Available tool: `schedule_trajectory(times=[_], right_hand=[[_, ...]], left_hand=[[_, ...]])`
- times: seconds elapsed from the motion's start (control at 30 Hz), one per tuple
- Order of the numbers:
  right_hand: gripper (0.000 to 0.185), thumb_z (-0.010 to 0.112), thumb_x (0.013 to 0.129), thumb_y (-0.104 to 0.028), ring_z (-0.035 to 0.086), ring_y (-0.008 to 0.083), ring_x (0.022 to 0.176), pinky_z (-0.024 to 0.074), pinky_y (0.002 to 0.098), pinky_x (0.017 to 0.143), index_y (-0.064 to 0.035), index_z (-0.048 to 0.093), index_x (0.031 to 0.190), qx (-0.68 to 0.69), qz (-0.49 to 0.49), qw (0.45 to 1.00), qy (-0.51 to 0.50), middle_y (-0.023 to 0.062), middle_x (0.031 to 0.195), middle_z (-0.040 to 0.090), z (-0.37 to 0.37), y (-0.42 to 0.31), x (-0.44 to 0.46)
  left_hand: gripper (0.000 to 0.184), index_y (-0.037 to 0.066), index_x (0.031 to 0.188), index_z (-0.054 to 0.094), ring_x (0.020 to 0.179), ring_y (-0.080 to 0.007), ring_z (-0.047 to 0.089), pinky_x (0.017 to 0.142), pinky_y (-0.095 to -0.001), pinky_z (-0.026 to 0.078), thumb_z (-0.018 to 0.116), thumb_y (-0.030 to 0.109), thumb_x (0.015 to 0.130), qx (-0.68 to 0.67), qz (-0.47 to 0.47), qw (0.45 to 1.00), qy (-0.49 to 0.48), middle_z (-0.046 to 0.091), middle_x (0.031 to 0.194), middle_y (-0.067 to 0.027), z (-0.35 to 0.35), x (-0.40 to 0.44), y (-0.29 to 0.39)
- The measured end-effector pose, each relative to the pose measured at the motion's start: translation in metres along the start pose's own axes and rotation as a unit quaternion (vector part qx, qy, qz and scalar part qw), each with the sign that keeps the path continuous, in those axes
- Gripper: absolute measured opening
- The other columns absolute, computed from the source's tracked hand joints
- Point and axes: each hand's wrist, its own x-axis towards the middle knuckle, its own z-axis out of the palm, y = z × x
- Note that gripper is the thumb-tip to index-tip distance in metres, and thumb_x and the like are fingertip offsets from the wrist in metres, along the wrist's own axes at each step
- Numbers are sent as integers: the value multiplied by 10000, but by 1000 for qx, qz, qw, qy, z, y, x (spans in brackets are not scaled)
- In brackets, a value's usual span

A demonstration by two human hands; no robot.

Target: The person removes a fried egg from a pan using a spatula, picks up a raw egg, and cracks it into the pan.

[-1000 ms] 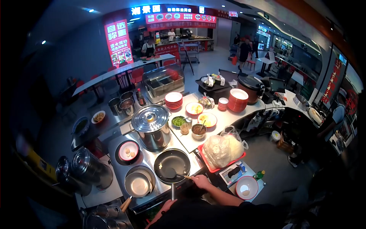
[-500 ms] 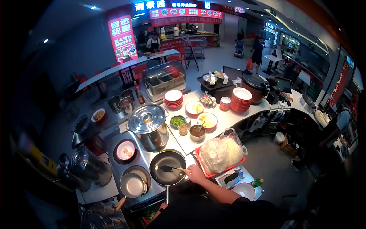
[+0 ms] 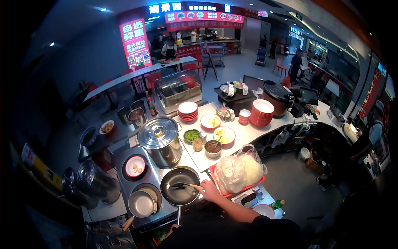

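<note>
My right hand is closed around the wooden handle of a black-headed spatula. The spatula's head rests inside a dark frying pan on the stovetop, where a few small pale bits lie. At the lower end of the pan's metal handle, my left hand shows only in part; its fingers are mostly hidden by my dark clothing. Left of the frying pan stands a small saucepan with a wooden handle. Behind that, a red-rimmed white bowl contains eggs.
A large lidded pot stands behind the frying pan. To the right, a red tray bears bulging plastic bags. The counter carries stacked bowls, chopped greens and a sauce pot. Another person stands at far right.
The spatula and my right hand have shifted slightly within the pan, the head now lying flatter. The whole view has moved a little. Background people have changed position.
</note>
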Motion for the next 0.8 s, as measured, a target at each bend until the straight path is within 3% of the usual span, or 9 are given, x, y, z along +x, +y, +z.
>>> schedule_trajectory(times=[0.27,0.37,0.67,0.77,0.8], right_hand=[[285,634,919,-315,602,364,850,473,465,769,-39,707,916,-17,-8,999,-26,173,837,657,-3,6,-2],[302,625,911,-346,621,365,842,491,482,781,-60,720,907,-32,56,995,-72,166,800,673,-20,-14,-1],[292,608,927,-339,632,374,822,495,486,746,-66,708,950,18,75,995,-56,175,817,671,-13,-11,-7],[288,601,943,-317,611,407,794,477,487,717,-39,667,911,36,71,996,-33,209,804,645,-9,-8,-7],[263,616,936,-276,609,401,814,473,490,726,-21,646,879,33,76,996,-39,203,833,648,-18,-18,-4]], left_hand=[[426,-5,967,712,893,-354,683,745,-434,514,645,411,901,1,-10,1000,5,709,892,-207,5,-10,-7],[432,-6,969,712,902,-367,683,748,-439,515,644,415,899,3,-8,1000,6,709,896,-216,4,-9,-1],[450,-10,976,712,929,-403,683,759,-456,517,640,427,892,2,11,1000,3,709,911,-243,8,-8,7],[497,-13,988,701,1048,-467,601,806,-507,509,623,463,869,15,7,1000,-27,658,973,-311,2,-9,12],[485,-12,991,704,1025,-461,620,803,-499,514,627,453,872,23,11,1000,-14,674,958,-296,4,-9,12]])
